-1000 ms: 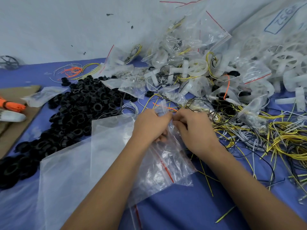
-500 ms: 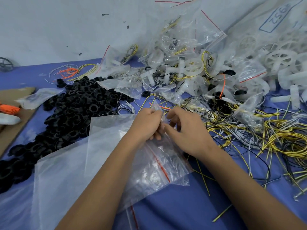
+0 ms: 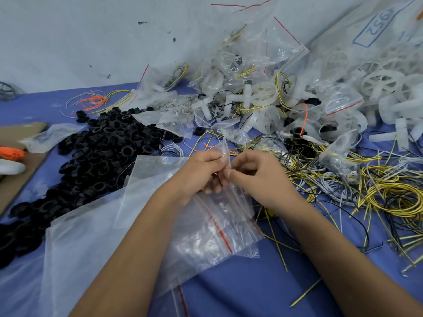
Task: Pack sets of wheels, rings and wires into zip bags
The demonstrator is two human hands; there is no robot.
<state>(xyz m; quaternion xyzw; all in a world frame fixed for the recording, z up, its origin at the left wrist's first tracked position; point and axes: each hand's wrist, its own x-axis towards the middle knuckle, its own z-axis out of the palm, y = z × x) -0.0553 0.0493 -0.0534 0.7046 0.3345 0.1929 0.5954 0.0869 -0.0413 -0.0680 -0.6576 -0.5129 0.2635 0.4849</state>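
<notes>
My left hand [image 3: 202,171] and my right hand [image 3: 263,177] meet at the centre, and both pinch the top edge of a small clear zip bag [image 3: 225,148]. Under my wrists lies a stack of empty zip bags [image 3: 215,227] with red seal lines. Black rings [image 3: 98,154] form a wide heap to the left. Yellow, black and white wires [image 3: 375,193] lie tangled on the right. White wheels [image 3: 382,84] sit at the back right, some of them inside a big bag.
Filled zip bags [image 3: 251,88] pile up against the white wall at the back. A large clear plastic sheet [image 3: 75,243] covers the blue tabletop at front left. A cardboard piece [image 3: 13,165] with an orange and white object lies at the left edge.
Both hands have lifted the small bag a little off the stack, and its top edge now stands up between my fingertips.
</notes>
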